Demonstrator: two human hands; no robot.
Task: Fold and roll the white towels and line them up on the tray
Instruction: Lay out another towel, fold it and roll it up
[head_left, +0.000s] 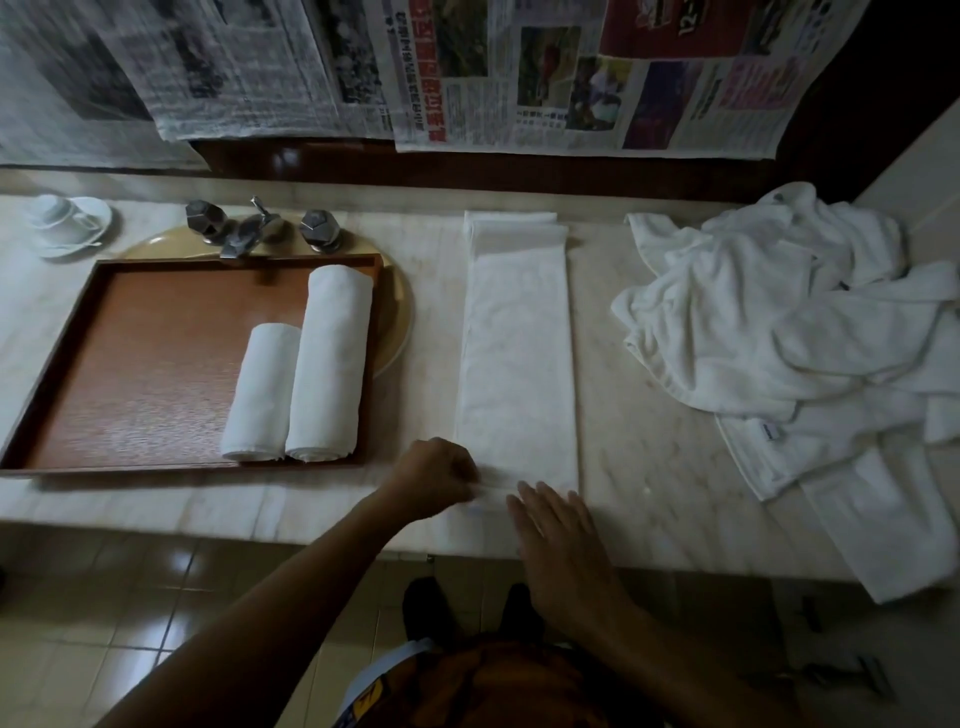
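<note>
Newspaper sheets (519, 73) hang over the wall behind a pale marble bench (623, 415). On it a long folded towel (519, 343) lies as a narrow strip running away from the person, its far end doubled over. At its near end the left hand (436, 475) curls its fingers on the left corner and appears to pinch the edge, though blur hides the detail. The right hand (558, 530) lies flat on the same end with straight fingers, grasping nothing.

Left of the strip, a wooden tray (130, 364) sits over the basin and carries a short roll (262, 389) touching a long roll (330, 358) at its right side. A tap (249, 228) stands behind the tray, with a cup and saucer (67, 221) further left. To the right lies a heap of loose towels (789, 332), part of it hanging over the bench edge.

The roll seems about to start. If the first turn is loose or skewed, with one hand leading, the roll would likely cone and sit crooked beside the others. The near end lies close to the bench edge and could slip off.
</note>
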